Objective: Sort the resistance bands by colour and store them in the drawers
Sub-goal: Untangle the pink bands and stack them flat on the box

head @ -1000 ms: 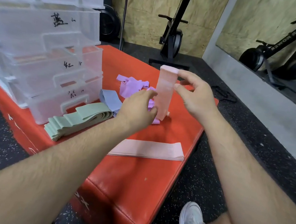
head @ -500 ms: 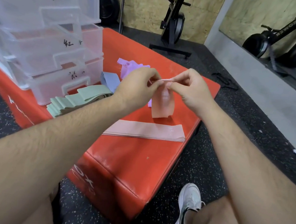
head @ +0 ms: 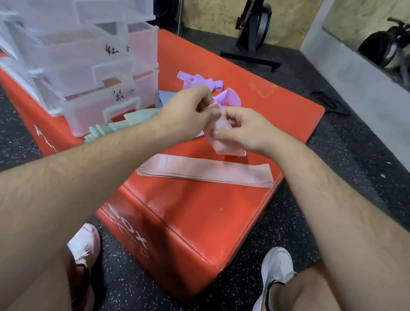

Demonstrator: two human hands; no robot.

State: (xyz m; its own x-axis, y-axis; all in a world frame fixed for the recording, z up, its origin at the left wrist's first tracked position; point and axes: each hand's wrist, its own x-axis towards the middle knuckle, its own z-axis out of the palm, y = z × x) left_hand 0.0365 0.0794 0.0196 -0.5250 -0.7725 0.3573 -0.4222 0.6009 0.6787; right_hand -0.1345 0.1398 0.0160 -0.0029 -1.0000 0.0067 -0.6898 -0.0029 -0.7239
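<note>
Both hands pinch one pink resistance band (head: 226,146) above the red box (head: 190,218); my left hand (head: 186,113) grips its upper end and my right hand (head: 244,129) its side, and the band hangs folded beneath them. A flat pile of pink bands (head: 207,170) lies just in front of the hands. Purple bands (head: 202,84) lie loose behind them. Green bands (head: 122,124) sit stacked by the clear drawer unit (head: 78,42), partly hidden by my left forearm. A blue band (head: 163,97) peeks out behind my left hand.
The drawer unit stands at the box's left rear, its drawers pulled partly out and marked with black handwriting. My shoes (head: 274,274) rest on the speckled black floor on either side of the box's near corner. An exercise bike (head: 255,23) stands at the back wall.
The pink band stood upright and stretched tall a second ago; my hands have since come together and lowered, folding it down into a short bundle.
</note>
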